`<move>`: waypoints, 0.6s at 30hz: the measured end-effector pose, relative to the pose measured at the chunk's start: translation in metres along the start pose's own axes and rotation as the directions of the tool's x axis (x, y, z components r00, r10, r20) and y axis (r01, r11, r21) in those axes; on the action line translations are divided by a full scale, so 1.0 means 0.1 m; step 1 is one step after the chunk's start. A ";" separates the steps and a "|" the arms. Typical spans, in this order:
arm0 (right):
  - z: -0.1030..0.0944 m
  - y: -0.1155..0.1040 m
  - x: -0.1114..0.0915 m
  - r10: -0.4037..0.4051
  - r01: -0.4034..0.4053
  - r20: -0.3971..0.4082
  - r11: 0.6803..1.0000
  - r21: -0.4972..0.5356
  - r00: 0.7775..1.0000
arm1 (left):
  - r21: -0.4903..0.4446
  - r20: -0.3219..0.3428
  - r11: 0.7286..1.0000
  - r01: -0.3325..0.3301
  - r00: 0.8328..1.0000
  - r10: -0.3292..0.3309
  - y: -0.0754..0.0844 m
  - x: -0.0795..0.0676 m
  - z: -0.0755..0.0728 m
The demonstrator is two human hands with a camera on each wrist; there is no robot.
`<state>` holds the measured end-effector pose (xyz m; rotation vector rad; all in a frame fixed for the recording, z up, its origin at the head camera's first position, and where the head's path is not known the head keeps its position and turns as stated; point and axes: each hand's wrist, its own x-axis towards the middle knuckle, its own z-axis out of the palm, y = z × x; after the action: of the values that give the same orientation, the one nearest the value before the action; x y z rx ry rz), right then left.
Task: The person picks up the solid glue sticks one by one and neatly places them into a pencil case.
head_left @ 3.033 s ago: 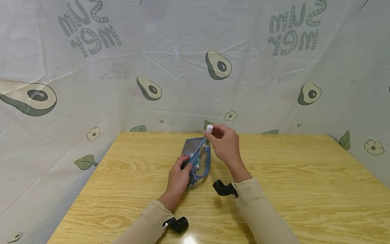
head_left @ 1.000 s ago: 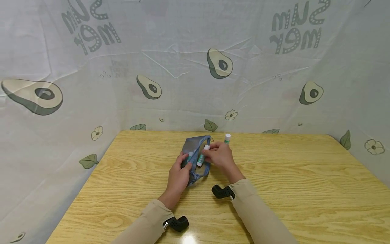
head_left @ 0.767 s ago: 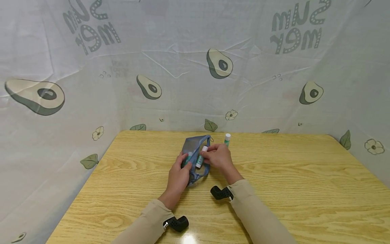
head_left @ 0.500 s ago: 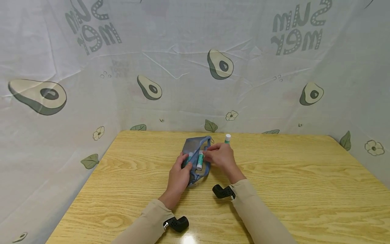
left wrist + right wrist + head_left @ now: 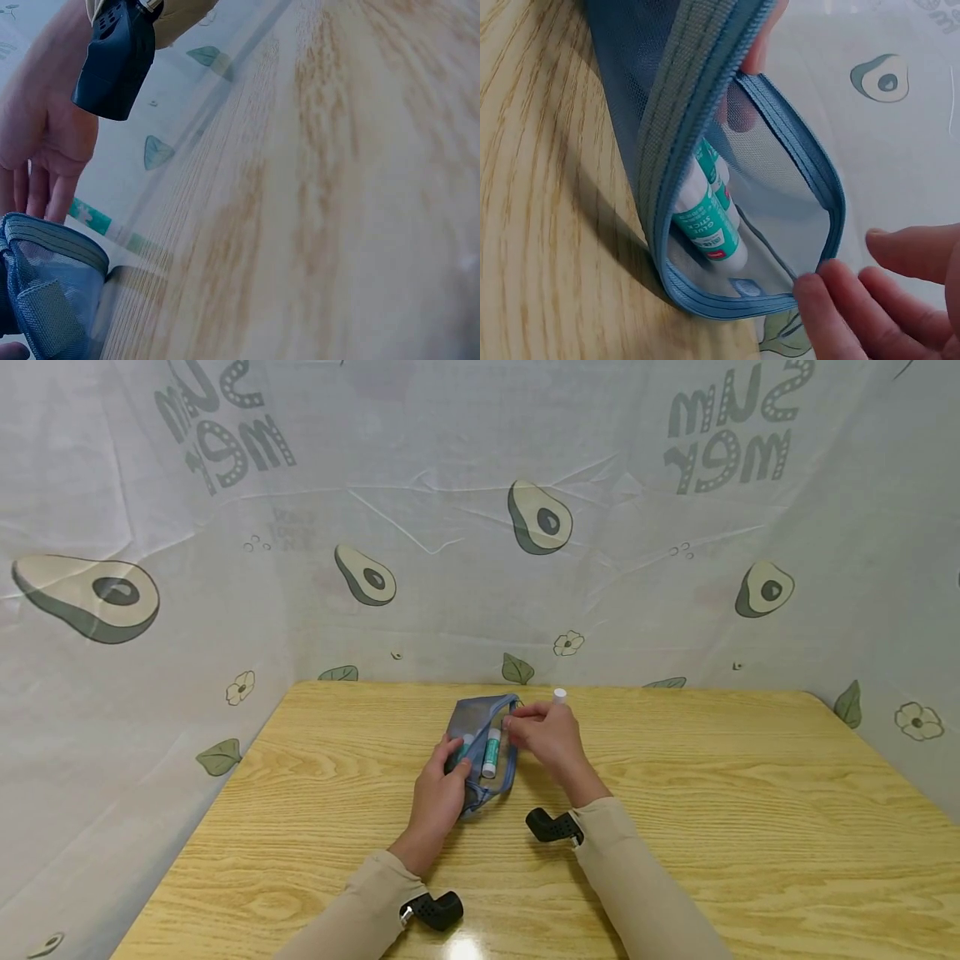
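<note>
A blue mesh zip pouch [image 5: 472, 714] lies with its mouth spread open toward the right. My left hand [image 5: 438, 789] grips its near side, thumb at the zipper edge. Inside rests a white-and-green glue stick [image 5: 491, 753]; the right wrist view shows its label, with a second glue stick [image 5: 723, 187] alongside. My right hand [image 5: 551, 737] is at the pouch mouth. Its fingertips [image 5: 814, 289] touch or nearly touch the zipper rim, thumb apart, no stick between them. Behind this hand stands another glue stick [image 5: 560, 695], mostly hidden, its green label showing in the left wrist view.
Everything is on a wood-grain table [image 5: 712, 793]. A pale cloth [image 5: 450, 635] printed with avocados and leaves hangs along the back and sides. Black camera mounts [image 5: 553, 825] project from both wrists near the table.
My right hand held a glue stick above the pouch, later at its mouth. That stick now lies inside, and the fingers have drawn slightly back. The left hand has kept its grip.
</note>
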<state>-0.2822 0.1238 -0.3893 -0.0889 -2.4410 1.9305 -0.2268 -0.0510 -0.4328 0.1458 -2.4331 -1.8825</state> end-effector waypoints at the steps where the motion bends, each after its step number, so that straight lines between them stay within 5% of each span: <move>1: 0.00 -0.01 0.00 -0.020 0.020 -0.013 1.000 -0.008 1.000 | 0.000 0.000 1.000 0.002 1.000 -0.002 0.00 0.00 0.00; 7: -0.02 -0.06 -0.02 -0.143 0.133 -0.106 0.987 -0.094 0.984 | -0.002 0.006 1.000 0.005 1.000 -0.005 0.00 0.00 0.00; 18: -0.07 -0.20 -0.08 -0.273 0.252 -0.154 0.958 -0.139 0.950 | -0.004 0.003 1.000 -0.005 1.000 0.005 -0.01 0.00 0.01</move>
<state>-0.2748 0.1256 -0.3678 0.0630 -2.3162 1.5994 -0.2269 -0.0501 -0.4342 0.1362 -2.4289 -1.8873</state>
